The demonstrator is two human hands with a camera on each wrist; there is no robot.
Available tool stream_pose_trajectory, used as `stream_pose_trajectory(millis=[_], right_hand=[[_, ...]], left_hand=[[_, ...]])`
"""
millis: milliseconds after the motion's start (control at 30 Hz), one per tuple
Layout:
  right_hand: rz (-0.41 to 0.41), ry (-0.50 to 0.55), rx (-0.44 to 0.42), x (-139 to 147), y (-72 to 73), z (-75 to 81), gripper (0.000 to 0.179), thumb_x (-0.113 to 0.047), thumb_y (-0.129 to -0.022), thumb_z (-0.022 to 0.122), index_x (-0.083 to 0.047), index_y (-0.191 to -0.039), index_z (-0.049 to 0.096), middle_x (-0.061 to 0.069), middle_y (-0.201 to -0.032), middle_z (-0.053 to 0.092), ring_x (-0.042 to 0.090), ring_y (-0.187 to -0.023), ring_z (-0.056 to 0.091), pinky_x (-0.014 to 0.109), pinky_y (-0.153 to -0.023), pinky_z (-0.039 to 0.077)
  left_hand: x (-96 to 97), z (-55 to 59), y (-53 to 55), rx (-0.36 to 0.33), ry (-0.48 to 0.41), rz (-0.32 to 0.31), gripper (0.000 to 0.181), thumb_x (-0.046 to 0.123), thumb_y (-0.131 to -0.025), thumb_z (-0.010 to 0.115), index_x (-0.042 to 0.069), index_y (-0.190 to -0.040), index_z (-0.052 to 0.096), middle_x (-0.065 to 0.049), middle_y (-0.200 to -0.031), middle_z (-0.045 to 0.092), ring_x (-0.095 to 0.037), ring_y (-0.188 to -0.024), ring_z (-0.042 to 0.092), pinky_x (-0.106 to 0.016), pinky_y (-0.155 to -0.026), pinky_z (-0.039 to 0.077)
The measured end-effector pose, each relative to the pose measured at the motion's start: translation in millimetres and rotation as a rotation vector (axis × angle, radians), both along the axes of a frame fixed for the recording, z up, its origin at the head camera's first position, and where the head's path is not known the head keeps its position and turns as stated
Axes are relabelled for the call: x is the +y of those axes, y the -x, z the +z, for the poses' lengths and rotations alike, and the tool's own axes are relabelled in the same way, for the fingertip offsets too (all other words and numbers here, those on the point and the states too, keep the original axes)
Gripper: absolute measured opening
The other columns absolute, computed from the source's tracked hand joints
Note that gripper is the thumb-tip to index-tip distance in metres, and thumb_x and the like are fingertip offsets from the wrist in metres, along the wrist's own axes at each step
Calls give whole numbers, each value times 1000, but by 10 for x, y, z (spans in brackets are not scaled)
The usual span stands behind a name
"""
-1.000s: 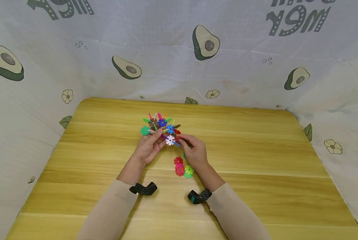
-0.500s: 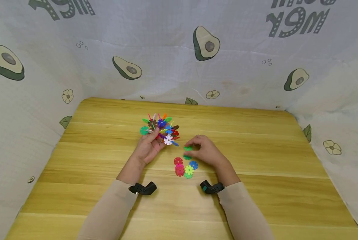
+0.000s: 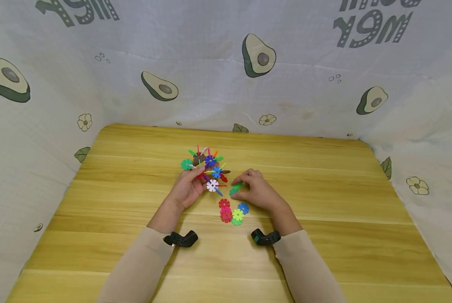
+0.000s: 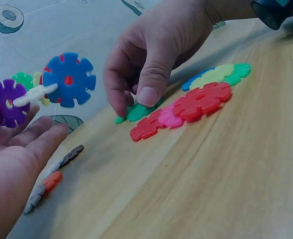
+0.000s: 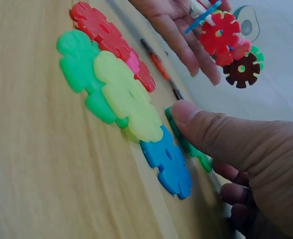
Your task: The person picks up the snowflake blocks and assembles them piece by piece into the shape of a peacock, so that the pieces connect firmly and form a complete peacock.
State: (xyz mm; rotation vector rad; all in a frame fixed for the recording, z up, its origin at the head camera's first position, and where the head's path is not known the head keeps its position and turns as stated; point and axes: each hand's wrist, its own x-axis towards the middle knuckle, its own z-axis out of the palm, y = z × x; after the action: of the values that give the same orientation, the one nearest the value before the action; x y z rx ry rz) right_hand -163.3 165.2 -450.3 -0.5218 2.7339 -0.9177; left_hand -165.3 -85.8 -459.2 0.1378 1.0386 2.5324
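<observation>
My left hand (image 3: 185,188) holds up a spiky cluster of interlocking snowflake discs (image 3: 216,172), in many colours, thumb on its near side. A white disc (image 3: 212,185) and a blue one stick out at its lower right. My right hand (image 3: 263,192) is low over the table, thumb and fingertips pinching at a green snowflake disc (image 4: 136,112). Two green discs show there in the head view, and the fingers partly hide them. Just in front lie loose discs: red (image 3: 224,203), pink, yellow-green (image 3: 238,214) and blue (image 3: 243,208), some overlapping.
Several more discs, brown, orange (image 4: 52,181) and grey, lie on the table below my left hand in the left wrist view. The wooden table (image 3: 343,202) meets a white avocado-print cloth (image 3: 210,50) at its back and sides.
My right hand has left the cluster and moved down right to the green discs, where it now pinches. The left hand has lowered and tilted the cluster slightly.
</observation>
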Motion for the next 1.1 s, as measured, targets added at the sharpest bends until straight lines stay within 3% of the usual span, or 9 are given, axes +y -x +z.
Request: stream_pose_trajectory(millis=[233, 533, 733, 900, 1000, 1100], right_hand=[[11, -1, 38, -33, -10, -5, 17, -32, -87, 82, -20, -97, 74, 6, -116, 56, 27, -109, 44, 36, -89, 39], [-3, 16, 34, -42, -6, -16, 21, -32, -86, 84, -20, -92, 68, 5, -113, 60, 26, -110, 48, 39, -92, 44], [-63, 161, -40, -43, 12, -43, 19, -23, -89, 81, -15, -97, 66, 1, -91, 65, 19, -87, 58, 31, -80, 52], [-154, 295, -37, -35, 25, -80, 18, -20, -93, 76, -10, -104, 66, 5, -92, 65, 18, -82, 58, 24, -72, 51], [-213, 370, -26, -33, 35, -93, 19, -19, -95, 75, -9, -108, 66, 7, -93, 64, 17, -78, 58, 22, -67, 51], [-262, 489, -52, -31, 42, -88, 20, -16, -96, 72, -6, -112, 64, 8, -96, 61, 15, -74, 63, 20, -67, 56]], left_hand=[[9, -9, -2, 2, -57, 1, 25, 7, -110, 38, 5, -124, 58, -4, -114, 75, -15, -104, 73, -29, -90, 62], [38, -1, -7, -1, -76, 57, 21, 5, -109, 37, 5, -120, 54, -2, -109, 72, -11, -100, 71, -25, -90, 60], [34, -14, 3, 19, -84, 22, 23, 9, -110, 36, 9, -127, 51, -2, -113, 74, -14, -106, 72, -28, -93, 61], [24, -22, 11, 40, -62, -56, 36, 24, -112, 38, 9, -143, 48, -9, -123, 75, -23, -118, 71, -36, -97, 60], [31, -21, 6, 17, -9, -94, 40, 37, -111, 40, 11, -141, 50, -9, -120, 76, -24, -113, 73, -39, -93, 62], [47, -17, -5, -23, 101, -114, 36, 43, -110, 42, 14, -126, 55, -2, -106, 78, -18, -97, 77, -33, -82, 65]])
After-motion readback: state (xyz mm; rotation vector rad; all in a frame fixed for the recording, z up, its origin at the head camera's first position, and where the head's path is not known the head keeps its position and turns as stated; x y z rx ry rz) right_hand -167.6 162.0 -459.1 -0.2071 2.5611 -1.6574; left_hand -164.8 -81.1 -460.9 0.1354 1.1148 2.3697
